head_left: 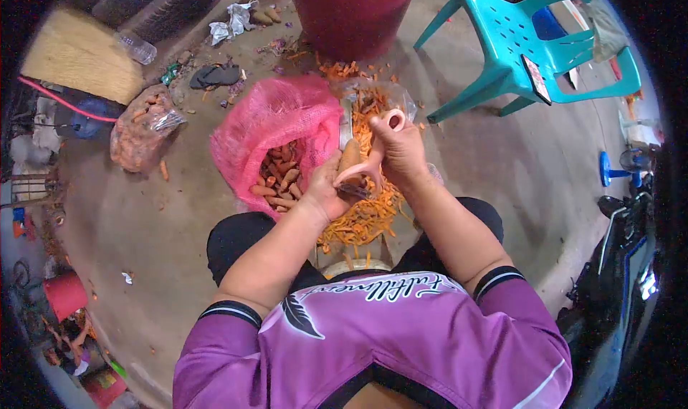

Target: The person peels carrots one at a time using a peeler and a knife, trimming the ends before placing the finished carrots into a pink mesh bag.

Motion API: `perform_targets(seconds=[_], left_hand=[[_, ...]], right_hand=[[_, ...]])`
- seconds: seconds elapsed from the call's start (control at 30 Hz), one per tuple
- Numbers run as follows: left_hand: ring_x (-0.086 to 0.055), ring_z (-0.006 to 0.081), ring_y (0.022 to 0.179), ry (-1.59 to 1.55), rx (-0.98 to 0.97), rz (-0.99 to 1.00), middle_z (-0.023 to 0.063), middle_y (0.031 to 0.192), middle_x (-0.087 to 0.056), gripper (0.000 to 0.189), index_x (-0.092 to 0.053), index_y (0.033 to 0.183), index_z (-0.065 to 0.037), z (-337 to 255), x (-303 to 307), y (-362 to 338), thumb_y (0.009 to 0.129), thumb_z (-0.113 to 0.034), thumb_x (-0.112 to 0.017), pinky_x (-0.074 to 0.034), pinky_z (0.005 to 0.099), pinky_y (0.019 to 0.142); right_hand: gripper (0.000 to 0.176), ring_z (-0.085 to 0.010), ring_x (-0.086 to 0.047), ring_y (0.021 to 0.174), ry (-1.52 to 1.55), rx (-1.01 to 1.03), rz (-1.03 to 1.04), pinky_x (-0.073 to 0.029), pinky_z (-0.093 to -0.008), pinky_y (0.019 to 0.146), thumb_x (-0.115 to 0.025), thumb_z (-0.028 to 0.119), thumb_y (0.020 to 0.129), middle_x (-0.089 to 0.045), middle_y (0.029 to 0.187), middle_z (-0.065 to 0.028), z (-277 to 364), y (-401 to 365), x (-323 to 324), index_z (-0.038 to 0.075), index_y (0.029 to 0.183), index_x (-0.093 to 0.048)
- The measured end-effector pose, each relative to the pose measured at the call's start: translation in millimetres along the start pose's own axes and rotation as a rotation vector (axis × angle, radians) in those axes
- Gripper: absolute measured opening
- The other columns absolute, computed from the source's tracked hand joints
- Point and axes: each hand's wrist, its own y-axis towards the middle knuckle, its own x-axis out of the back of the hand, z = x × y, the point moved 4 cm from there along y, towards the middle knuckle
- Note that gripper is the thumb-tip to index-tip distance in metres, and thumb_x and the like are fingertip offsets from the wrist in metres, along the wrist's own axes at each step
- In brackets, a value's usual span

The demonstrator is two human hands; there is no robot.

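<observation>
Carrots in a clear plastic bag (143, 126) lay on the concrete floor far to the left, well apart from the work. Nearer in, a pink mesh sack (276, 112) stood open just beside the person's left knee, with unpeeled carrots (279, 180) showing in its mouth. The left hand (326, 190) was closed around the lower end of one carrot (350, 155). It held the carrot tilted up and away from the body, over the heap of orange peelings (365, 219) between the knees. The peach-coloured peeler (373, 162) lay against that carrot, its blade end down near the left fingers, though the blade itself was too small to read. The right hand (403, 151) was wrapped tight around the peeler's handle, near the loop at its top. Further right, a teal plastic chair (516, 51) stood well clear.

By my judgement, peeling well here called for long, light strokes along the carrot's length. Because the blade sat so close to the left fingers, the grip was safest low on the root, with the fingertips tucked out of the stroke's path. A small turn of the carrot after each stroke would bare a fresh strip. Working over the heap would let peelings drop there and not into the sack just beside it.
</observation>
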Motion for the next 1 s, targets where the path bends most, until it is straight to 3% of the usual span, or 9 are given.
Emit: perform_targets(seconds=[0.17,0.23,0.37,0.6,0.7,0.8,0.83,0.9,1.0], left_hand=[[-0.055,0.0187,0.076,0.163,-0.041,0.112,0.0069,0.092,-0.054,0.036,-0.047,0.106,-0.009,-2,-13,-7,0.088,-0.036,-0.032,-0.045,0.0318,0.062],[-0.053,0.0174,0.063,0.233,0.057,0.146,0.0042,0.082,-0.054,0.035,-0.047,0.102,-0.013,-3,2,-4,0.086,-0.041,-0.036,-0.041,0.0286,0.05],[-0.051,0.0162,0.061,0.2,0.185,0.169,0.0057,0.079,-0.053,0.04,-0.047,0.097,-0.013,8,3,-12,0.083,-0.049,-0.039,-0.038,0.027,0.048],[-0.055,0.016,0.075,0.23,-0.045,-0.054,0.0047,0.086,-0.055,0.041,-0.046,0.107,-0.014,-4,-11,-16,0.084,-0.046,-0.039,-0.042,0.0275,0.052],[-0.055,0.0159,0.068,0.231,-0.06,-0.001,0.0039,0.083,-0.054,0.043,-0.047,0.104,-0.01,0,-6,-13,0.083,-0.047,-0.04,-0.042,0.0278,0.051],[-0.05,0.0162,0.067,0.13,0.206,0.211,0.0061,0.077,-0.052,0.041,-0.05,0.099,-0.005,10,4,-14,0.085,-0.042,-0.04,-0.042,0.0275,0.055],[-0.043,0.0137,0.059,0.211,0.204,0.086,0.0041,0.068,-0.047,0.042,-0.049,0.093,-0.004,12,-6,-19,0.084,-0.044,-0.039,-0.034,0.0233,0.048],[-0.048,0.0128,0.059,0.194,0.164,0.078,0.0048,0.07,-0.051,0.041,-0.048,0.094,-0.008,6,-6,-20,0.083,-0.047,-0.041,-0.037,0.0246,0.047],[-0.053,0.0126,0.065,0.278,0.052,0.024,0.0056,0.078,-0.054,0.039,-0.048,0.098,-0.009,-3,2,-13,0.084,-0.045,-0.041,-0.042,0.0271,0.052]], right_hand=[[0.02,-0.0083,-0.043,0.057,0.067,-0.225,-0.063,-0.036,-0.0233,0.05,-0.066,0.018,0.071,-0.049,0.064,0.0009,-9,9,-7,0.007,0.07,-0.05],[0.02,-0.0091,-0.044,0.056,0.092,-0.101,-0.135,-0.037,-0.0251,0.049,-0.066,0.02,0.072,-0.048,0.063,0.0007,-30,40,18,0.006,0.071,-0.051],[0.021,-0.0117,-0.045,0.059,-0.068,0.073,-0.476,-0.038,-0.0247,0.05,-0.063,0.018,0.075,-0.046,0.068,-0.0021,-8,78,81,0.006,0.082,-0.047],[0.017,-0.0094,-0.043,0.057,0.016,-0.122,-0.068,-0.036,-0.0243,0.052,-0.065,0.018,0.073,-0.047,0.065,0.0006,-12,12,-6,0.007,0.073,-0.052],[0.018,-0.0092,-0.042,0.055,0.041,-0.193,-0.09,-0.036,-0.0242,0.051,-0.066,0.018,0.071,-0.047,0.064,0.001,-14,14,-3,0.007,0.073,-0.052],[0.019,-0.0111,-0.045,0.059,-0.001,-0.01,-0.269,-0.038,-0.0237,0.052,-0.064,0.016,0.074,-0.047,0.071,-0.0013,-13,57,47,0.007,0.08,-0.049],[0.018,-0.0117,-0.046,0.06,-0.013,0.031,-0.347,-0.039,-0.0238,0.053,-0.063,0.017,0.075,-0.048,0.071,-0.0017,-13,66,65,0.007,0.08,-0.049],[0.017,-0.0116,-0.046,0.058,0.044,0.037,-0.442,-0.039,-0.0233,0.052,-0.063,0.016,0.075,-0.048,0.069,-0.0013,-12,67,72,0.008,0.08,-0.049],[0.018,-0.0107,-0.045,0.057,0.081,-0.17,-0.227,-0.038,-0.0233,0.051,-0.064,0.015,0.074,-0.047,0.068,-0.0002,-13,39,31,0.008,0.08,-0.049]])
